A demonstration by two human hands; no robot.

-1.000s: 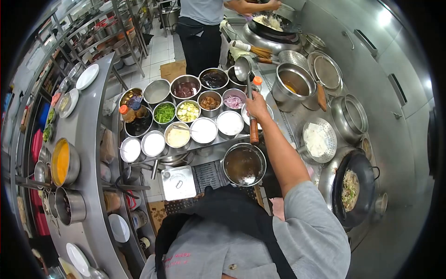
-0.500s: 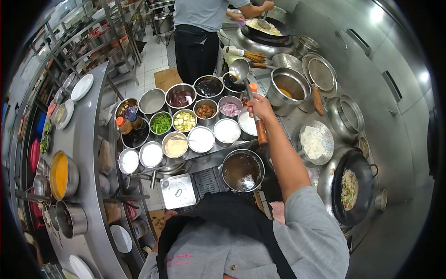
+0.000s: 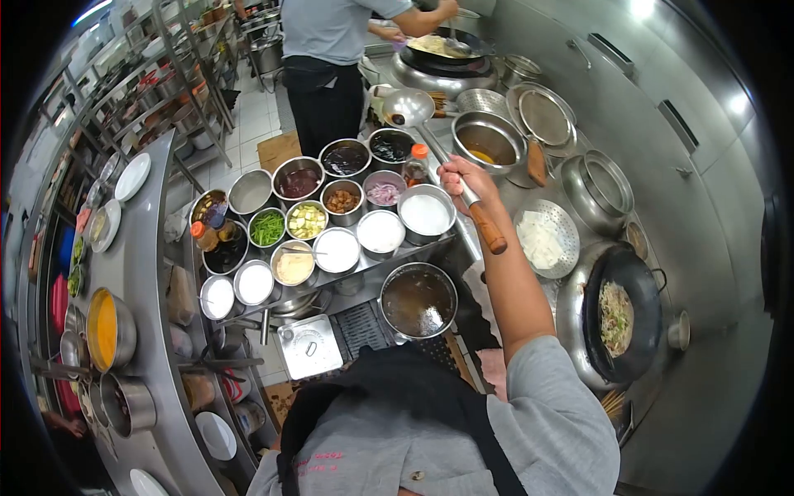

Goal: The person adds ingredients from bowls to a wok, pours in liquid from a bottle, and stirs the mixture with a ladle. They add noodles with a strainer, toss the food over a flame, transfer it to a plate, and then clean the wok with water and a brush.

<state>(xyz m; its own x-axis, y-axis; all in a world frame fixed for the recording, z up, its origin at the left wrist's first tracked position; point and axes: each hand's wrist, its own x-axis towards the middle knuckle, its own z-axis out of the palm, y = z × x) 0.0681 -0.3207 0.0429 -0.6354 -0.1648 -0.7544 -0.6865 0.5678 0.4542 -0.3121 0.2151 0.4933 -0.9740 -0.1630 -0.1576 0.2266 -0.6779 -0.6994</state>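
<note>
My right hand (image 3: 467, 183) is closed round the metal shaft of a long ladle (image 3: 409, 108). Its wooden grip sticks out behind the hand toward me. A little dark sauce shows in the ladle's bowl, which is raised just beyond a pot of black sauce (image 3: 392, 147). Beside the hand stand a bottle with an orange cap (image 3: 416, 168) and a tub of white powder or grains (image 3: 427, 213). To the right of the ladle is a deep pot with yellowish liquid (image 3: 488, 142). My left hand is out of sight.
A wok of shredded food (image 3: 616, 318) sits on the right-hand burner, near a perforated strainer with white pieces (image 3: 546, 239). Several ingredient tubs line the counter, including chopped greens (image 3: 267, 227). A pot of brownish liquid (image 3: 418, 299) stands below. A co-worker (image 3: 327, 50) works at the far wok.
The ladle has lifted away from the black sauce pot, and my right hand has drawn slightly right with it. The whole view has shifted a little. The co-worker keeps handling the far wok.
</note>
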